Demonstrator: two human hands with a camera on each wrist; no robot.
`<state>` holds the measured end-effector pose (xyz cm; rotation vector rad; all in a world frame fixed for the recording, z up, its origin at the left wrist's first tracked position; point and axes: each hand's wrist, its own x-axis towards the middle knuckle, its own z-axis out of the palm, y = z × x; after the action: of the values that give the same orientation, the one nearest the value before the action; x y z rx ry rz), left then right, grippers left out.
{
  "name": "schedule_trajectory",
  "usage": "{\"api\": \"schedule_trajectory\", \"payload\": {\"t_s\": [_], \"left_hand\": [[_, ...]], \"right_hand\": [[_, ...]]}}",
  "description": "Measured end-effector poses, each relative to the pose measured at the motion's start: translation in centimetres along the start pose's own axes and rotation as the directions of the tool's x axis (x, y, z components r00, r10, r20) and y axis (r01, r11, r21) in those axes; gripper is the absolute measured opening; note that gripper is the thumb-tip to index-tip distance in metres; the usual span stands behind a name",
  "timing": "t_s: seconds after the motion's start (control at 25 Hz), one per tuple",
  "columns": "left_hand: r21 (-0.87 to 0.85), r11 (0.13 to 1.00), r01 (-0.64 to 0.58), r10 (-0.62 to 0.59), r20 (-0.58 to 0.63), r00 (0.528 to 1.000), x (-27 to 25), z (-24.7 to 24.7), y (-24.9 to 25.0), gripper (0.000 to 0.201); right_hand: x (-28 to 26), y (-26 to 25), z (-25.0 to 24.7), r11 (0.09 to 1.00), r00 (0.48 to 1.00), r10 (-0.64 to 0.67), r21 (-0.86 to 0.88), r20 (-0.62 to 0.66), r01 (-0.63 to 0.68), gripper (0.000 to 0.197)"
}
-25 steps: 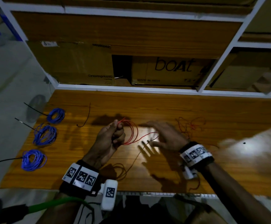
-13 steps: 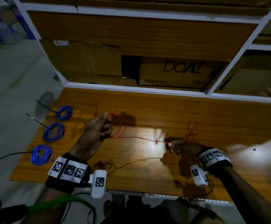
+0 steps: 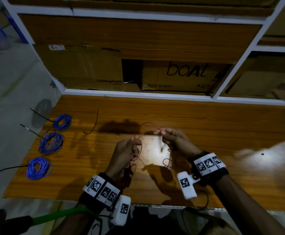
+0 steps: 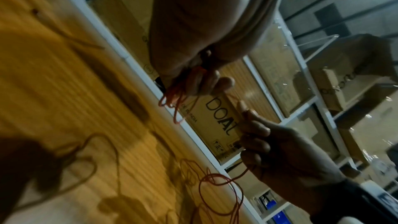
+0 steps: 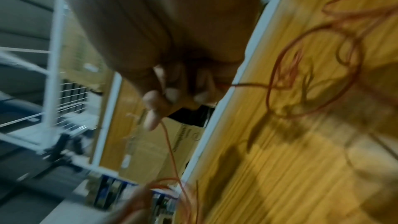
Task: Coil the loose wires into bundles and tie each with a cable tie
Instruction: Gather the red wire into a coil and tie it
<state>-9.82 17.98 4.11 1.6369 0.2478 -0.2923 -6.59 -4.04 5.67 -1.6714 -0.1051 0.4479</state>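
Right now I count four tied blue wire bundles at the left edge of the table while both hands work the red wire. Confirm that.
Not quite: the head view shows three tied blue wire bundles, not four. They lie at the left edge of the table, and the left hand and right hand do both hold the red wire.

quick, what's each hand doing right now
Left hand: closed, gripping the coiled loops of thin red wire.
Right hand: closed, pinching the same red wire between thumb and fingertips.
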Motion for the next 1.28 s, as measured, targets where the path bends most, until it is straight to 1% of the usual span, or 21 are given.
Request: {"api": "schedule_trajectory", "payload": {"t_s": [0.04,0.08,0.2,0.28,0.36,0.48,0.56,0.64,0.76,0.84,0.96,1.04,1.16,1.2,1.28], "left_hand": [[-0.03,0.999,0.029,-0.03,-0.061,0.998,0.1,0.1,-0.5,0.038],[-0.048,0.997,0.056,-0.06,-0.085,0.995,0.2,0.3,-0.9,0.038],[-0.055,0.994,0.093,-0.097,-0.079,0.992,0.0,0.9,-1.7,0.037],[-0.113,0.988,0.102,-0.112,-0.094,0.989,0.0,1.2,-1.7,0.038],[-0.235,0.968,0.092,-0.112,-0.073,0.991,0.4,1.0,-1.7,0.041],[-0.458,0.883,0.103,-0.125,-0.018,0.992,1.5,0.2,-1.5,0.053],[-0.532,0.84,0.104,-0.11,0.021,0.994,1.8,0.1,-1.0,0.059],[-0.57,0.818,0.076,-0.066,0.038,0.997,1.6,0.4,-0.6,0.051],[-0.669,0.742,0.043,-0.021,0.041,0.999,1.4,0.7,-0.5,0.036],[-0.721,0.69,0.063,-0.024,0.065,0.998,1.3,0.5,-0.2,0.028],[-0.758,0.646,0.088,-0.018,0.099,0.995,1.5,-0.1,0.2,0.027],[-0.769,0.633,0.088,0.005,0.118,0.993,1.8,-0.9,0.4,0.028],[-0.752,0.654,0.083,0.026,0.132,0.991,2.2,-2.3,0.3,0.027],[-0.743,0.665,0.079,0.03,0.132,0.991,2.2,-2.9,0.3,0.026],[-0.722,0.687,0.075,0.043,0.144,0.989,2.4,-3.9,0.2,0.026]], "right_hand": [[-0.1,0.3,0.1,1.0,0.999,-0.011,-0.014,0.03,0.012,0.031],[-0.3,0.6,0.3,0.999,0.998,-0.028,-0.036,0.062,0.031,0.031],[-0.9,1.2,1.4,0.992,0.978,-0.08,-0.085,0.193,0.098,0.03],[-1.3,1.5,2.1,0.987,0.961,-0.067,-0.123,0.269,0.103,0.028],[-1.4,2.1,2.4,0.979,0.943,-0.049,-0.169,0.329,0.11,0.027],[-1.6,2.6,2.9,0.967,0.919,-0.021,-0.225,0.393,0.118,0.026],[-1.6,3.1,3.1,0.949,0.901,-0.003,-0.283,0.434,0.14,0.026],[-1.5,3.3,3.2,0.919,0.887,0.014,-0.355,0.461,0.17,0.026],[-1.3,4.1,3.0,0.892,0.886,0.023,-0.41,0.462,0.19,0.025],[-1.3,4.9,2.8,0.892,0.9,0.023,-0.415,0.436,0.178,0.026],[-1.2,5.8,2.0,0.899,0.933,0.068,-0.427,0.353,0.096,0.041],[-1.2,6.5,1.0,0.891,0.925,0.138,-0.453,0.355,0.041,0.049],[-1.7,7.1,-0.9,0.856,0.913,0.213,-0.517,0.348,-0.002,0.059],[-1.7,7.4,-1.8,0.837,0.915,0.232,-0.548,0.331,-0.015,0.061],[-2.0,6.7,-3.4,0.749,0.929,0.26,-0.662,0.263,-0.022,0.062]]}}
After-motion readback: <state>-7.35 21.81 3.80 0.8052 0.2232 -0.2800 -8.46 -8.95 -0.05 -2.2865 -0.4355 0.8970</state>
